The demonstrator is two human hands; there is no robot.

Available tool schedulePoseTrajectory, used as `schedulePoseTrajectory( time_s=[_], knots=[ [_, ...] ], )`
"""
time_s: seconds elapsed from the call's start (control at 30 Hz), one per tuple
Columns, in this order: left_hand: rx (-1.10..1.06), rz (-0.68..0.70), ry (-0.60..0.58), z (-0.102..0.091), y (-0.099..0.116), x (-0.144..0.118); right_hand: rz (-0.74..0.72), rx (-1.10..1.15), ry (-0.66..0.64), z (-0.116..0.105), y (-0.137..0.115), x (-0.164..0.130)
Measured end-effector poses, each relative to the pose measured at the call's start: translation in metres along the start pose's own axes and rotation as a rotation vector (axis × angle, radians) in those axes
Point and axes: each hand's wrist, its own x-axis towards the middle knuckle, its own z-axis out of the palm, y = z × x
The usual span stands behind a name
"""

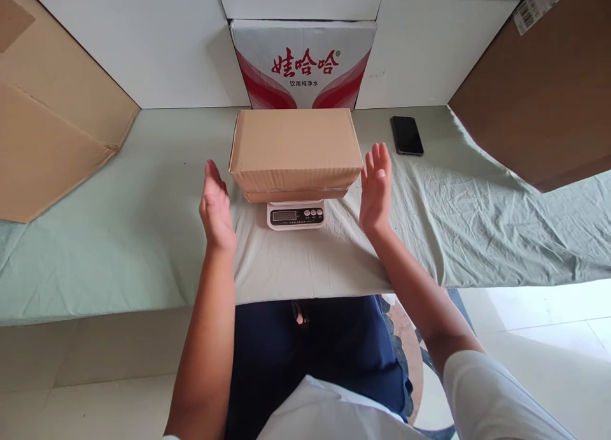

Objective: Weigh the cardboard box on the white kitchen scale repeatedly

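A closed brown cardboard box [296, 141] rests on top of a small white digital scale [296, 215]. Only the scale's front panel shows, with its display and buttons; the box hides the rest. My left hand [217, 207] is held upright to the left of the box, a gap between them, fingers stretched out. On the other side, my right hand [377, 188] is raised with its palm toward the box's right end, fingers extended. It is very close to the box's corner; whether it touches I cannot tell. Neither hand holds anything.
A black phone [407, 135] lies on the green cloth [157, 236] to the right. Behind the box stands a white and red printed carton [305, 64]. Large cardboard boxes flank the table at left [62, 109] and right [539, 96].
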Motion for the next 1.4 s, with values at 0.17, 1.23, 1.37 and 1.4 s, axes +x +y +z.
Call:
schedulePoseTrajectory(
  time_s=[0.17, 1.23, 1.37, 1.4],
  knots=[
    [0.017, 0.024, -0.023, 0.003, -0.002, 0.001, 0.050, -0.001, 0.053, -0.007, 0.001, 0.010],
    [-0.113, -0.329, 0.032, 0.055, -0.044, 0.141, -0.120, -0.130, -0.044, 0.071, 0.053, 0.135],
    [-0.105, -0.307, 0.004, 0.048, -0.077, 0.135, -0.023, -0.054, -0.008, 0.075, 0.080, 0.142],
    [-0.106, -0.281, -0.016, 0.046, -0.081, 0.133, -0.002, -0.041, 0.008, 0.075, 0.082, 0.141]
  ],
)
